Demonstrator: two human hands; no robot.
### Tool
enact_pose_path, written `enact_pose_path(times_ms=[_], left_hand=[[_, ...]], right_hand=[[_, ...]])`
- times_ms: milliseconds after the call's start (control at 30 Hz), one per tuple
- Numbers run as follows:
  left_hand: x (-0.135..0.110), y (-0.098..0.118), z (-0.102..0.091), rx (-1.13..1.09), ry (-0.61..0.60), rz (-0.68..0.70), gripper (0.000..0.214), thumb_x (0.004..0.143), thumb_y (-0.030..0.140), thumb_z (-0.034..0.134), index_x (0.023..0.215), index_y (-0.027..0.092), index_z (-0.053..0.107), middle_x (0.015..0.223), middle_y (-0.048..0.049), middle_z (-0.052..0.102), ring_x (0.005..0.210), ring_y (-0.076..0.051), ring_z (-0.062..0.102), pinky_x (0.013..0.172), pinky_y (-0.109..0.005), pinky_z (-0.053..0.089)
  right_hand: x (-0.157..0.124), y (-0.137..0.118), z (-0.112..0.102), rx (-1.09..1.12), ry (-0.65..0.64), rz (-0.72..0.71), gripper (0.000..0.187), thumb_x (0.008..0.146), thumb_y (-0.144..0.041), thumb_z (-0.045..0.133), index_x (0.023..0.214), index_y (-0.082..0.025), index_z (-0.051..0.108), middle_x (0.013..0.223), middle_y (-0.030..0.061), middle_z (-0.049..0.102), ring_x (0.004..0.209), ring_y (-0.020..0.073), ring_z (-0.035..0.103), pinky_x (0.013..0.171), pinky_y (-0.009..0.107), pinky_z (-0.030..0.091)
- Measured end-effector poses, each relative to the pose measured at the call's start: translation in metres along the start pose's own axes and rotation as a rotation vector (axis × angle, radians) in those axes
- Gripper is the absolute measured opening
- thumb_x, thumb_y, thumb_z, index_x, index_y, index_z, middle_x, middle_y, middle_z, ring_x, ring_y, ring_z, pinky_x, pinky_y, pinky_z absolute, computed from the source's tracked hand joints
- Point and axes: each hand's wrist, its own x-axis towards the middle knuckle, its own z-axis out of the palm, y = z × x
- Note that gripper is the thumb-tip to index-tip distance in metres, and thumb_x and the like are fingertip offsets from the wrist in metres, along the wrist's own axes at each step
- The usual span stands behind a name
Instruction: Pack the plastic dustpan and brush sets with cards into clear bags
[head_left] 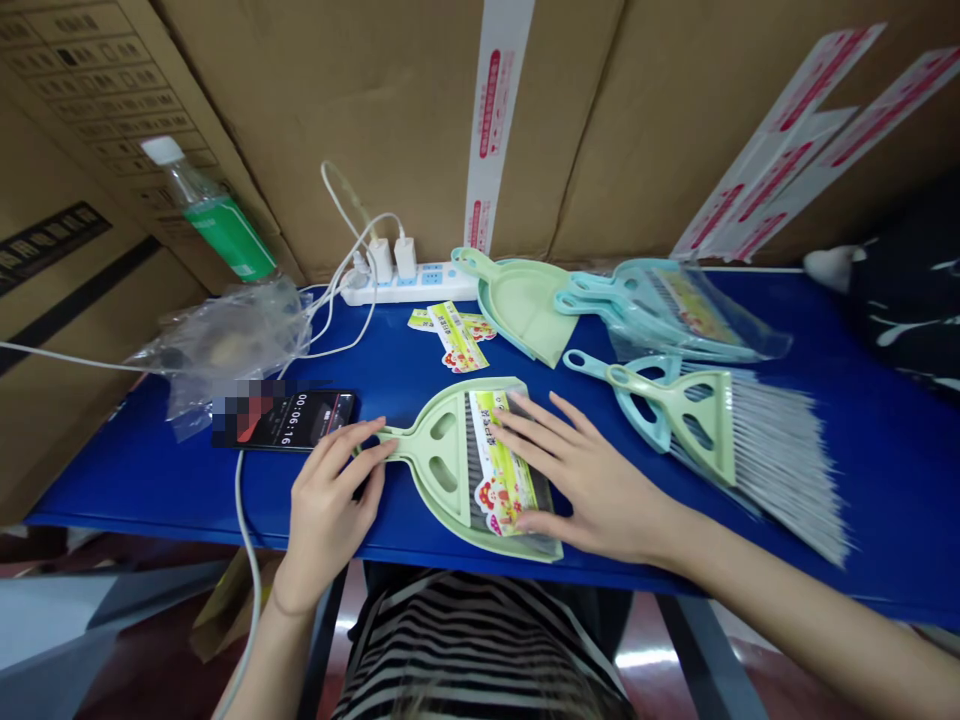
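A light green dustpan (465,528) lies on the blue table in front of me, with a green hand brush (439,445) nested on top. A printed card label (499,480) with a cartoon mushroom covers part of the brush's dark bristles, and clear plastic seems to lie over that end. My left hand (337,480) has its fingertips closed on the handle end of the set. Spread out flat, my right hand (585,480) rests on the label and the dustpan's wide edge, its fingers apart.
Behind are loose card labels (457,338), green dustpans (529,300) and bagged blue sets (675,305). Two brushes (709,425) lie at right. Left are a phone (300,420), crumpled plastic bag (225,340), bottle (225,230) and power strip (431,285) with cables. Cardboard (390,110) walls the back.
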Motion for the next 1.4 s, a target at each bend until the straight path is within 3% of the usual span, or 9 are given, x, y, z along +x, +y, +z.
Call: enact_pose_path(times_ms=[167,333,533,700,867,1000,1133,1267,1400], left_hand=[[0.000,0.000,0.000,-0.001,-0.005,0.001,0.026,0.086,0.003,0.058,0.101,0.023,0.066,0.110,-0.0057,0.073,0.098,-0.019,0.070,0.086,-0.035,0.058],[0.000,0.001,0.000,-0.019,-0.019,0.005,0.028,0.087,0.002,0.056,0.102,0.024,0.066,0.112,-0.0049,0.072,0.100,-0.019,0.069,0.088,-0.036,0.059],[0.000,0.001,0.000,-0.058,-0.074,0.010,0.041,0.085,-0.002,0.051,0.112,0.025,0.066,0.121,-0.0042,0.070,0.111,-0.021,0.065,0.094,-0.038,0.057],[-0.003,-0.001,-0.001,-0.081,-0.172,0.065,0.056,0.084,-0.004,0.043,0.127,0.027,0.061,0.131,-0.0034,0.066,0.121,-0.021,0.060,0.098,-0.040,0.056],[0.005,-0.005,-0.010,-0.087,-0.214,0.092,0.048,0.091,0.001,0.040,0.127,0.025,0.060,0.129,-0.0035,0.067,0.124,-0.020,0.058,0.100,-0.039,0.054],[0.019,-0.026,-0.029,0.094,0.013,-0.067,0.041,0.091,0.006,0.050,0.122,0.028,0.063,0.120,-0.0038,0.071,0.113,-0.022,0.065,0.098,-0.043,0.053],[0.028,-0.066,-0.049,0.444,0.200,-0.157,0.026,0.090,0.015,0.055,0.112,0.022,0.069,0.105,-0.0089,0.075,0.096,-0.025,0.069,0.084,-0.043,0.056],[0.028,-0.103,-0.057,0.532,0.054,-0.151,0.032,0.090,0.024,0.052,0.118,0.016,0.067,0.115,-0.0149,0.072,0.099,-0.029,0.067,0.087,-0.046,0.053],[0.031,-0.120,-0.055,0.532,-0.042,-0.209,0.030,0.085,0.027,0.055,0.110,0.019,0.070,0.096,-0.0083,0.077,0.091,-0.026,0.068,0.070,-0.035,0.051]], right_hand=[[-0.004,-0.007,0.005,-0.035,0.047,0.050,0.079,0.092,-0.066,0.045,0.147,-0.010,0.043,0.144,0.0218,0.052,0.139,0.0344,0.042,0.110,0.056,0.037],[-0.007,-0.003,0.002,-0.032,0.086,0.062,0.073,0.094,-0.062,0.043,0.150,-0.017,0.039,0.141,0.0213,0.053,0.135,0.0357,0.044,0.105,0.060,0.041],[-0.010,0.000,-0.002,-0.095,0.148,0.074,0.060,0.096,-0.057,0.043,0.138,-0.015,0.053,0.130,0.0201,0.059,0.121,0.0343,0.053,0.095,0.054,0.049],[-0.009,0.001,-0.004,-0.206,0.248,0.066,0.058,0.097,-0.055,0.041,0.131,-0.011,0.058,0.125,0.0210,0.061,0.117,0.0345,0.051,0.090,0.052,0.050],[-0.012,0.004,-0.005,-0.214,0.228,0.085,0.054,0.097,-0.053,0.042,0.129,-0.014,0.059,0.123,0.0176,0.063,0.117,0.0340,0.051,0.093,0.052,0.048],[-0.013,0.005,-0.005,-0.179,0.235,0.095,0.055,0.096,-0.054,0.043,0.132,-0.016,0.058,0.124,0.0169,0.063,0.116,0.0338,0.053,0.094,0.052,0.047],[-0.013,0.006,-0.004,-0.175,0.225,0.103,0.052,0.097,-0.051,0.040,0.133,-0.018,0.057,0.124,0.0172,0.063,0.117,0.0346,0.052,0.094,0.054,0.046],[-0.013,0.009,-0.003,-0.174,0.219,0.118,0.050,0.098,-0.049,0.038,0.136,-0.020,0.055,0.126,0.0164,0.062,0.118,0.0348,0.052,0.095,0.055,0.046],[-0.011,0.013,-0.006,-0.189,0.224,0.136,0.047,0.099,-0.043,0.038,0.135,-0.020,0.055,0.128,0.0157,0.062,0.119,0.0340,0.052,0.096,0.054,0.045]])
